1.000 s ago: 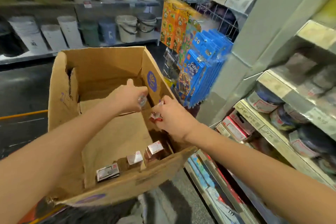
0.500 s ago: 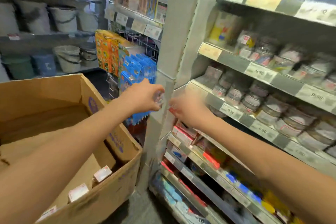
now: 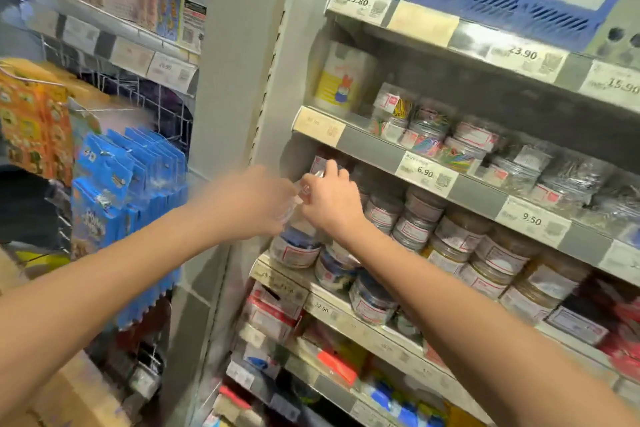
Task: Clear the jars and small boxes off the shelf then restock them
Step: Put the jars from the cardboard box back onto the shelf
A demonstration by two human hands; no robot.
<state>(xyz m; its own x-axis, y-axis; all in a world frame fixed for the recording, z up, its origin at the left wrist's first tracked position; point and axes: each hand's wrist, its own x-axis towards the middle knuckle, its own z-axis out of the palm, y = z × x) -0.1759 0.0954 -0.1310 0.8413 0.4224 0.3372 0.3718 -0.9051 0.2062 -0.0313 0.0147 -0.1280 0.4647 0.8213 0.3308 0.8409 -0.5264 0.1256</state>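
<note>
Red-and-white card: one small box (image 3: 319,166), pinched at the fingertips of the right hand (image 3: 332,199). It is at the left end of the grey shelf (image 3: 323,307), close to the side wall and above the jars standing there. It sits inside the bay, behind the front edge, and is not yet set down as far as can be seen.

Grip, right hand: fingers curled over the box, grasping it.

Grip, left hand (image 3: 256,204): heavily blurred. The fingers seem closed round a clear item (image 3: 293,208), probably a small jar. It is just beside the right hand; whether the two touch cannot be told.

Orientation of the box: mostly hidden by the fingers. The printed face that shows looks out toward the aisle. The long axis appears near upright, leaning slightly left. This is a judgement, not a certainty.

Stock on the shelf: rows of round jars (image 3: 415,229) with white labels, stacked two high, from the left end to the right edge of view. The front row stands close to the front edge.

Progress, judged: the restocking stage is under way. Most of the shelf reads as filled, and the left back corner is being filled now. Left to do: seat these two pieces, then whatever remains in the cardboard carton (image 3: 65,402) at lower left, whose inside is out of view.
</note>
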